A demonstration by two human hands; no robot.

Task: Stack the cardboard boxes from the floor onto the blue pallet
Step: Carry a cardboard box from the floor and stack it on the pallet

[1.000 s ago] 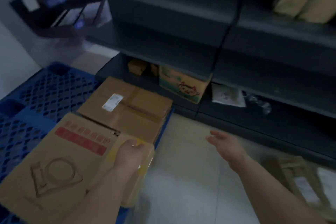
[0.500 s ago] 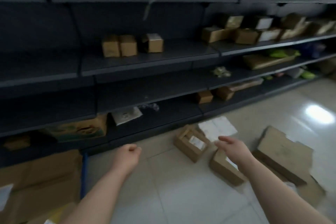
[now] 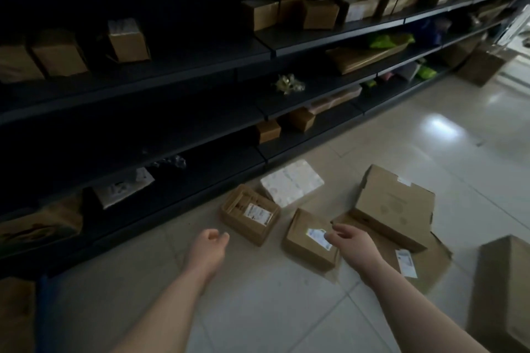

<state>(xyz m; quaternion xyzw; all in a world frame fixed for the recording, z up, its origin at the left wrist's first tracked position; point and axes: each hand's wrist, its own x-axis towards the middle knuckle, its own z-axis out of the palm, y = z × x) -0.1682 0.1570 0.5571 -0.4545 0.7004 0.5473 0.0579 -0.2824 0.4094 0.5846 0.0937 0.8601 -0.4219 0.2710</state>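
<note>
- Now, at 8 o'clock, at the frame's edge, a dim blue strip (image 3: 41, 304) shows beside a brown box (image 3: 14, 315). It is probably the pallet's rim, though it is too dark to be sure.
- From 9 to 1 o'clock, dark shelves (image 3: 172, 112) carry other parcels, which are not part of the job.
- Just left of centre, the left hand (image 3: 208, 249) hangs above the floor (image 3: 258, 309) with its fingers loosely curled, holding nothing.
- At 12 o'clock from that hand sits a small box (image 3: 249, 213) with a white label. A white packet (image 3: 291, 186) lies just behind it.
- At 3 o'clock from the small box lies a labelled box (image 3: 309, 241), the likeliest next pick.
- The right hand (image 3: 351, 243) hovers over that box's near right corner, fingers relaxed and spread, grasping nothing. I cannot tell whether it touches the box.
- At 1 o'clock from this hand, a wide flat box (image 3: 393, 206) rests on flattened cardboard (image 3: 424, 264). A tall box (image 3: 502, 289) stands at 4 o'clock.
- The step in hand looks like fetching the next box from the floor. The next move calls for both hands to close on opposite sides of the labelled box and lift it level, then carry it back toward 8 o'clock.
</note>
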